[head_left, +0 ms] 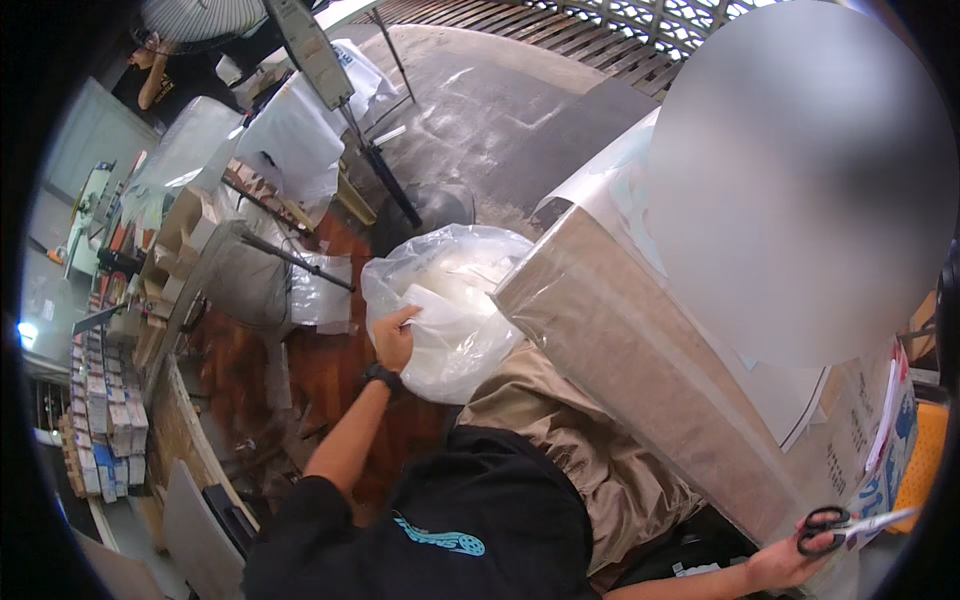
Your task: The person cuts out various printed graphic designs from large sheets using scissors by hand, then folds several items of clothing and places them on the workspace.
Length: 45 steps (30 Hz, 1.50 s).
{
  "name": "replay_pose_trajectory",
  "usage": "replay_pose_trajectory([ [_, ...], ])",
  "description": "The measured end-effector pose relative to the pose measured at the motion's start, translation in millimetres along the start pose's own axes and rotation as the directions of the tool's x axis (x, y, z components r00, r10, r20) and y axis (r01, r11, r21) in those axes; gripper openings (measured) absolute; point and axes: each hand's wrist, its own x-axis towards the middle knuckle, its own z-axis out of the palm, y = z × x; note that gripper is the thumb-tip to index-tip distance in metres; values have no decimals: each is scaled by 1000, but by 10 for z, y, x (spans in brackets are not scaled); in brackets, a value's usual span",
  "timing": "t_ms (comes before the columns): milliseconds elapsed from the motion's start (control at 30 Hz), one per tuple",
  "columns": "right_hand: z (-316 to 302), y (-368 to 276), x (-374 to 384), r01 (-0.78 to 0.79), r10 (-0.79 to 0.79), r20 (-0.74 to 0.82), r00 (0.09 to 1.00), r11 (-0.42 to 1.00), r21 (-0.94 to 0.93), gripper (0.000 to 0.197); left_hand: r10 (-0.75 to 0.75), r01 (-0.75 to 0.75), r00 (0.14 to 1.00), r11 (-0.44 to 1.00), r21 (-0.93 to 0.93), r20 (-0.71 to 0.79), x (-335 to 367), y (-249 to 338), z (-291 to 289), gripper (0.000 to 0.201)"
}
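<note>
My left hand (393, 338) is closed around the rim of a large clear plastic bag filled with white sheets or smaller bags (450, 305). The fingers pinch the edge near the bag's mouth, I think so that the soft plastic stays open and does not fall flat. The bag rests between my knee in beige trousers (570, 440) and the reddish-brown wooden floor (320, 370), leaning against a long brown cardboard box wrapped in clear film (640, 370) that lies across my lap. My right hand (785, 562) is low at the right side, fingers curled through the black handles of a pair of scissors (850, 525); the blades point away from my body, kept aside from the bag. A black watch (381, 377) sits on my left wrist.
</note>
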Motion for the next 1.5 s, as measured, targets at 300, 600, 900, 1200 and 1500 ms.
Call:
replay_pose_trajectory([
  [300,-102,-448,-324,-371,252,378,891,884,285,65,-599,69,607,695,716,522,568,-738,1151,71],
  [600,-147,-960,-1150,-934,274,909,315,260,245,67,367,-486,858,805,-339,-358,1077,2347,-161,19],
  [900,-401,-795,-1261,-977,75,990,119,185,103,78,663,-914,256,403,-47,704,1240,4073,1523,75],
  [1200,-354,-1013,-1392,-981,210,973,91,189,51,62,548,-882,328,469,42,769,302,3921,887,84],
  [1500,-445,-1208,-1191,-901,306,946,106,432,-39,48,557,-816,455,573,75,695,-10,3936,894,88],
])
